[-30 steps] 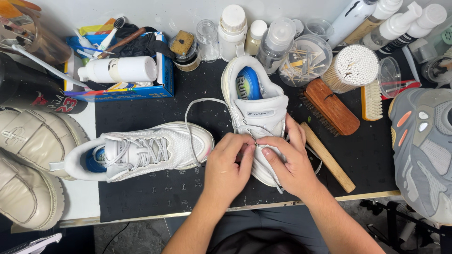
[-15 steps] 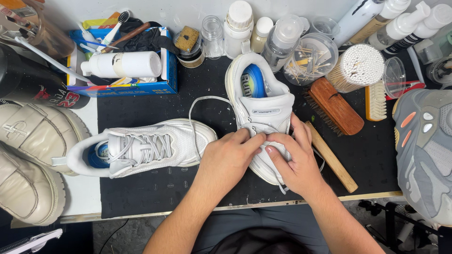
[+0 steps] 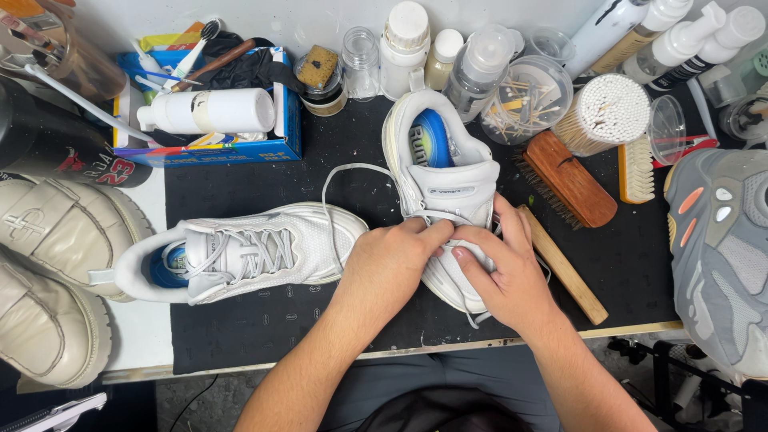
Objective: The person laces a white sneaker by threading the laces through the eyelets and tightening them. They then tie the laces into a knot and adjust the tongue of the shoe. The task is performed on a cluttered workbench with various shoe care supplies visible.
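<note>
Black mat (image 3: 240,192), blue box (image 3: 284,120) behind; both hands' fingers (image 3: 472,264) seemingly pinching white sneaker (image 3: 448,184) laces (image 3: 336,184).

We see a white shoe (image 3: 444,192) with a blue inside on the black mat (image 3: 264,320) — near the mat's right edge, a brown brush (image 3: 570,178).

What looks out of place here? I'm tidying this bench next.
A white bottle lies on its side across the blue box, and a loose lace loops off the white sneaker under both hands.
</note>
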